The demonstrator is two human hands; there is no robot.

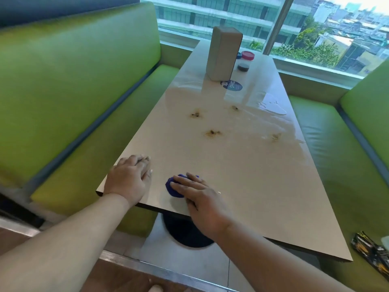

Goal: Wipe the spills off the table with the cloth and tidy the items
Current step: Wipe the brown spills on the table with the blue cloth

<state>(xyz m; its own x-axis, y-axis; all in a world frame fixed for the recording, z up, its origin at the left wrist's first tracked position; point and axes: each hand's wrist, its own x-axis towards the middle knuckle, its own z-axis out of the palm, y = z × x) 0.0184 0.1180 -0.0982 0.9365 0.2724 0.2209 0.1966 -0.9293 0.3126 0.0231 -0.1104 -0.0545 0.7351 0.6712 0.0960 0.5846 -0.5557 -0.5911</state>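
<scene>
A long beige table [242,175] runs away from me toward a window. Near its front edge lies a small blue cloth [173,189], bunched up, and my right hand [200,199] presses down on it with straight fingers. My left hand [130,178] rests flat on the table's front left corner, holding nothing. Several brown crumb spills dot the middle of the table: one [196,114], another [212,132], a third [235,108]. A pale smear [276,136] sits near the right edge. A wet sheen covers the far right part.
A tall beige box [223,53] stands at the far end, with a red-lidded jar [248,55], a dark-lidded jar [243,67] and a round blue sticker [231,85] by it. Green benches [73,81] flank both sides. A dark packet [370,253] lies on the right bench.
</scene>
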